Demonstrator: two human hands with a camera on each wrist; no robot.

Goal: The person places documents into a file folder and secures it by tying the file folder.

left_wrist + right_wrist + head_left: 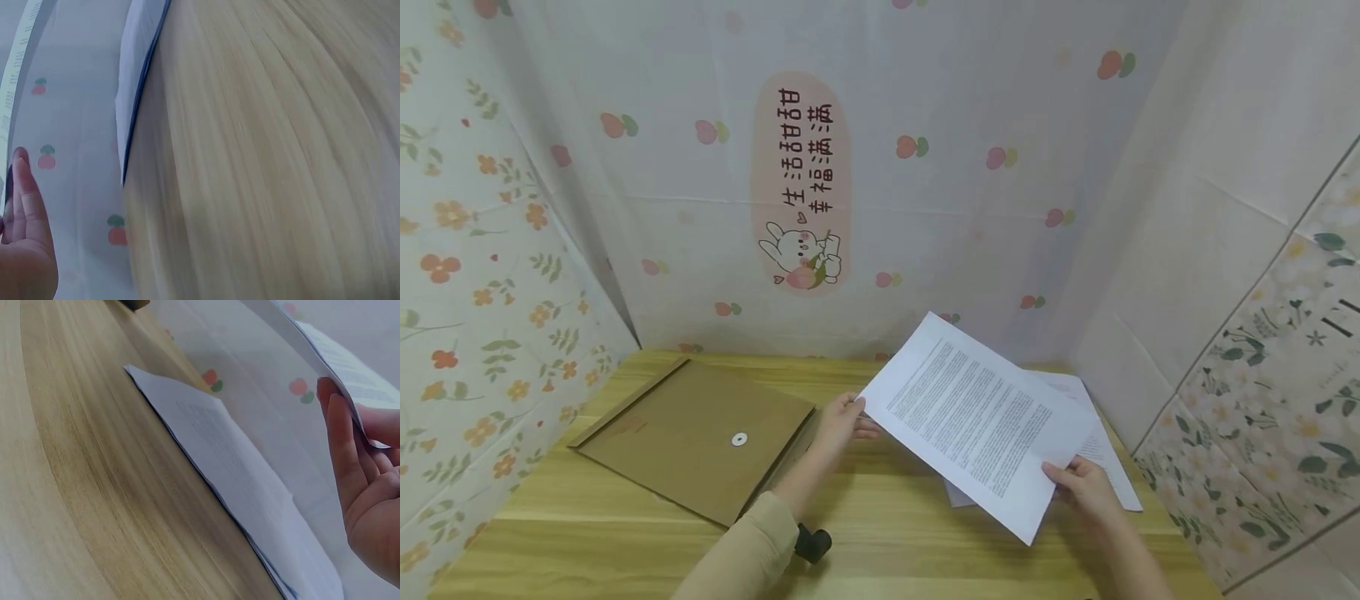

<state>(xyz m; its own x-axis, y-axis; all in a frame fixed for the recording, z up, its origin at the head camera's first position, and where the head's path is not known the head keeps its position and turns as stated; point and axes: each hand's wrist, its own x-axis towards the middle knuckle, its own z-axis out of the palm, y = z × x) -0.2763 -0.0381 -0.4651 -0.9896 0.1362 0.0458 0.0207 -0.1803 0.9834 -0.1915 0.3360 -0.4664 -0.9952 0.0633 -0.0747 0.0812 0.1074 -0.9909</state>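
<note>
Both hands [844, 423] [1084, 490] pinch printed paper [973, 417], its long axis slanting down from upper left to lower right.

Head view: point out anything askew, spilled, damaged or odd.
The wall cloth looks odd: its rabbit and lettering are turned sideways, as if the cloth were hung rotated. The printed paper tilts between the left hand and right hand, as held paper may, and shows no tear. No spill is visible.

Curtained nook, fruit-printed backdrop [962, 225], flowered panels [497, 312], wooden tabletop [895, 508]
</note>
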